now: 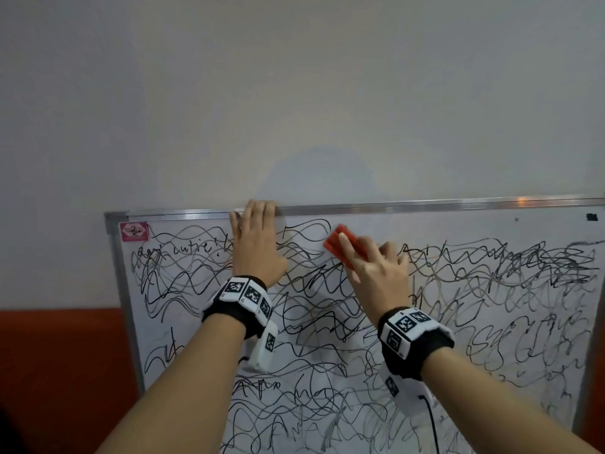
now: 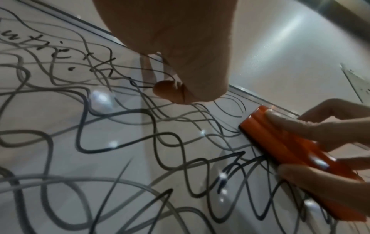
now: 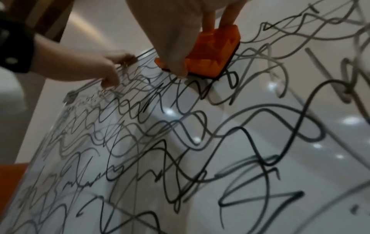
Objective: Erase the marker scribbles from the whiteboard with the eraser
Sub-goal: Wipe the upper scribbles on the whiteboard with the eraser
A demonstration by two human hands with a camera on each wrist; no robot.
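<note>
A whiteboard (image 1: pixel 491 322) in a metal frame leans against the wall, covered in black marker scribbles (image 1: pixel 203 280) from edge to edge. My right hand (image 1: pixel 376 267) grips an orange-red eraser (image 1: pixel 340 242) and holds it flat against the board near the top, a little right of centre. In the right wrist view the eraser (image 3: pixel 212 49) sits under my fingers, dark felt side on the board. My left hand (image 1: pixel 255 244) lies flat and open on the board, its fingertips up at the top frame. The left wrist view shows the eraser (image 2: pixel 280 142) to the right of that palm.
A pink sticker (image 1: pixel 134 231) marks the board's top left corner. A small black mark (image 1: pixel 591 217) sits near the top right. Bare pale wall (image 1: pixel 294 93) rises above the board, and an orange surface (image 1: pixel 59 371) lies to the lower left.
</note>
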